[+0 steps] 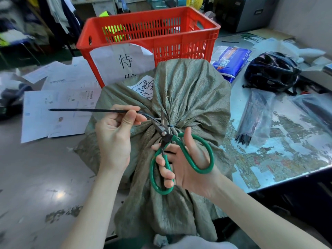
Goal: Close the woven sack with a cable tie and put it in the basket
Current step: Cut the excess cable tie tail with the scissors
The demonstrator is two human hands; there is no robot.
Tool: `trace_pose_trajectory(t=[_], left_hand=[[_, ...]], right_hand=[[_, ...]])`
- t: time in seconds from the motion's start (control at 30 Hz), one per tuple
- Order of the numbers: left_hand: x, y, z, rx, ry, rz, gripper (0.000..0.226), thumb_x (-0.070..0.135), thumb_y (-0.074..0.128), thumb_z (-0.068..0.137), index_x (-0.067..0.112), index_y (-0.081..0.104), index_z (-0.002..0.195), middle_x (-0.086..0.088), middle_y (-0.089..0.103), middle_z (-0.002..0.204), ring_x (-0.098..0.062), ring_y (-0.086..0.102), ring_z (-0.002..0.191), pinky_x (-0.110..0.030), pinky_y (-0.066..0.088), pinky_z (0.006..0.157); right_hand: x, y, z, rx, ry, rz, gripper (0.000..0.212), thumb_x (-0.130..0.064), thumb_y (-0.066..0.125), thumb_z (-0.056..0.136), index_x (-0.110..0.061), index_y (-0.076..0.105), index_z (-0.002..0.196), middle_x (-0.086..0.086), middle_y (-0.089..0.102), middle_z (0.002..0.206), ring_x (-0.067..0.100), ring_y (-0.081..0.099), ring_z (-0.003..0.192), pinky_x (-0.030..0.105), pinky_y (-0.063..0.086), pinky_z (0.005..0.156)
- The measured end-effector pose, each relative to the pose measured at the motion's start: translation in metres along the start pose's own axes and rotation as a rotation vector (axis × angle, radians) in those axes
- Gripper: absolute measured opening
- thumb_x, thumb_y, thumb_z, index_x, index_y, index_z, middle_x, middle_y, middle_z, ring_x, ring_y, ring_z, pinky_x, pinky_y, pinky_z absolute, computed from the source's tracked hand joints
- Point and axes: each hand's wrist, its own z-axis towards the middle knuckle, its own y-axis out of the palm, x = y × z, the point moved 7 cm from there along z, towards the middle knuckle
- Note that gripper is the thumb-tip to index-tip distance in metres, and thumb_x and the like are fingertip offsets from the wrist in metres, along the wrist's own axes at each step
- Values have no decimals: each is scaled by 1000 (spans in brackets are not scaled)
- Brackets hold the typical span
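Note:
A grey-green woven sack [188,90] lies on the table in front of me, its neck bunched and cinched by a black cable tie [86,110]. The tie's long tail sticks out to the left. My left hand [115,133] pinches that tail between thumb and fingers, pulling it taut. My right hand [181,159] holds green-handled scissors [179,159], whose blades sit at the tie right by the sack's neck. A red plastic basket [149,35] stands just behind the sack, with a white paper sign on its front.
Printed sheets [59,105] lie on the table at the left. At the right are a bag of black cable ties [255,119], a black bicycle helmet [271,72] and blue packets [231,62]. The table's front edge runs along the lower right.

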Motion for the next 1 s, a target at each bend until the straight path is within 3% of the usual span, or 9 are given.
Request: trace_pose_trajectory(t=[0.4, 0.67, 1.0], left_hand=[[-6, -5, -8, -1, -32, -70, 30, 8, 52, 89, 26, 72, 76, 9, 69, 64, -6, 63, 66, -21, 46, 72], [-11, -11, -11, 20, -52, -90, 28, 8, 52, 89, 25, 71, 76, 9, 69, 64, -6, 62, 66, -22, 46, 73], [-10, -15, -7, 55, -57, -193, 21, 6, 50, 91, 16, 65, 80, 9, 66, 62, -6, 60, 64, -19, 46, 71]], right_hand=[[3, -13, -4, -26, -27, -94, 75, -70, 40, 78, -8, 51, 118, 6, 46, 74, 15, 42, 47, 24, 42, 45], [6, -22, -2, -10, -62, -142, 77, -70, 62, 68, -8, 53, 111, 4, 46, 70, 12, 41, 43, 20, 39, 41], [1, -25, -5, 42, -153, -209, 66, -63, 61, 73, -6, 55, 106, -1, 42, 61, 3, 33, 33, 13, 30, 29]])
